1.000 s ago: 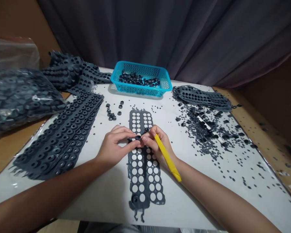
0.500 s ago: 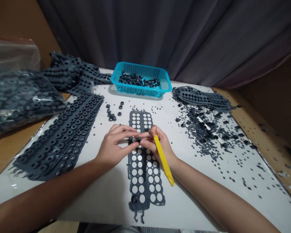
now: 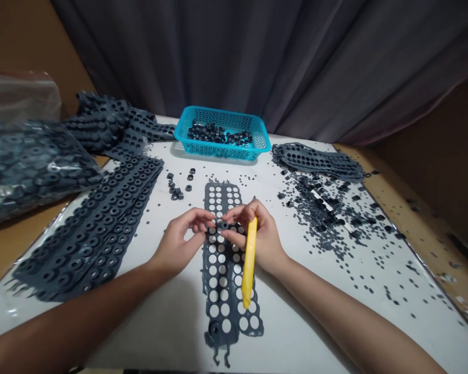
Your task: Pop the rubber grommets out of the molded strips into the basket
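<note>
My right hand (image 3: pixel 260 234) holds a slim yellow tool (image 3: pixel 249 262) against its palm side, the tool's end slanting down toward me. Between that hand's thumb and fingertips sits a small dark rubber ring (image 3: pixel 224 225). Just left of it, my left hand (image 3: pixel 182 236) has thumb and fingers parted, with nothing visible in them. Beneath both hands lies a grey rubber sheet (image 3: pixel 230 270) with rows of punched holes through which the white table shows. One ring (image 3: pixel 215 328) remains seated at its near left corner.
A blue basket (image 3: pixel 223 151) of loose rings stands at the back. Unpunched sheets (image 3: pixel 89 234) and a clear bag (image 3: pixel 35 161) of rings lie left. Punched strips (image 3: pixel 320 161) and scattered scraps (image 3: pixel 323 213) are at right. Several loose rings (image 3: pixel 175 192) sit behind my left hand.
My left hand has drawn back left from the ring, its fingers parting. The ring stays in my right hand, and the yellow tool has swung to a more upright line.
</note>
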